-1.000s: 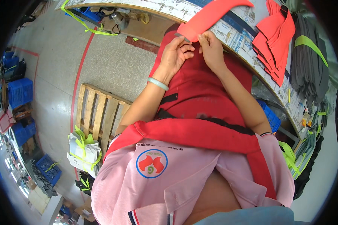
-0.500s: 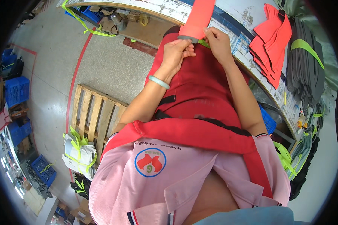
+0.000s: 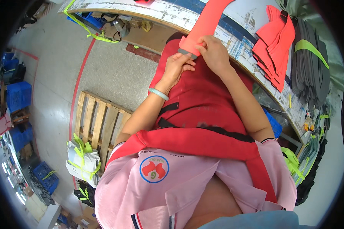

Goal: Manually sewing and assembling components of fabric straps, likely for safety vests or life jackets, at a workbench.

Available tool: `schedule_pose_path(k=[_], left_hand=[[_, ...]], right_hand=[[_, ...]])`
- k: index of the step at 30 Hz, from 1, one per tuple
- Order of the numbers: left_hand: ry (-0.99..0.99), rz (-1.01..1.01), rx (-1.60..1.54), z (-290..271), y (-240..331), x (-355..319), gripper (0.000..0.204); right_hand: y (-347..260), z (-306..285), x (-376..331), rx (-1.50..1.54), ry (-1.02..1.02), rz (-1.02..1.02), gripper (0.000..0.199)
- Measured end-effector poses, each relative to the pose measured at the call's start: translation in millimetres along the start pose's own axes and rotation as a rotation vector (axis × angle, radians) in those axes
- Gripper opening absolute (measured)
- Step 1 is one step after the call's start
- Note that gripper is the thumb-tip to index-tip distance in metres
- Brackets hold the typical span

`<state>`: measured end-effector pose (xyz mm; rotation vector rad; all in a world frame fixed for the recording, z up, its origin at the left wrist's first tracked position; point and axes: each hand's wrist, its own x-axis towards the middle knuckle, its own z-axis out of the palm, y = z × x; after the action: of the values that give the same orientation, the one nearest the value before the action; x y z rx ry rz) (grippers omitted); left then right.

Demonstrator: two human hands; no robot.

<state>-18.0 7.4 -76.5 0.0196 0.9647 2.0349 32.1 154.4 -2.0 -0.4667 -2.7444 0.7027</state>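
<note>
A long coral-coloured fabric piece (image 3: pixel 209 21) runs from the worktable over its near edge toward my lap. Its near end has a folded-up flap and a dark grey piece (image 3: pixel 187 52) showing beneath it. My left hand (image 3: pixel 175 68), with a pale green bangle at the wrist, pinches that grey edge between thumb and fingers. On the right side of the same end, my right hand (image 3: pixel 215 54) is closed with its fingertips on the coral fabric, the palm turned down. A red apron (image 3: pixel 210 91) covers my lap under both hands.
The white, worn worktable (image 3: pixel 242 47) carries a pile of coral pieces (image 3: pixel 274 45) and a grey stack (image 3: pixel 309 65) tied with a yellow-green band. At left on the floor are a wooden pallet (image 3: pixel 99 118) and a tied white bundle (image 3: pixel 82 162). Blue crates (image 3: pixel 19 95) stand farther left.
My right hand has moved left and down, from the fabric's right edge onto its near end. The near end has come slightly lower, while its far part leans more to the right.
</note>
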Motion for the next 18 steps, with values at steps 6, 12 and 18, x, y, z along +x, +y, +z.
schedule_pose_path(k=[6, 12, 18], left_hand=[[-0.046, -0.071, 0.035, -1, 5, 18, 0.019], [-0.019, 0.076, 0.253, 15, 12, 20, 0.016], [0.017, 0.099, 0.112, 51, 15, 26, 0.019]], right_hand=[[0, 4, 3, -0.1, 0.049, -0.193, 0.017], [12, -3, 12, 0.016, -0.037, -0.096, 0.016], [33, -20, 67, 0.106, -0.136, -0.118, 0.022]])
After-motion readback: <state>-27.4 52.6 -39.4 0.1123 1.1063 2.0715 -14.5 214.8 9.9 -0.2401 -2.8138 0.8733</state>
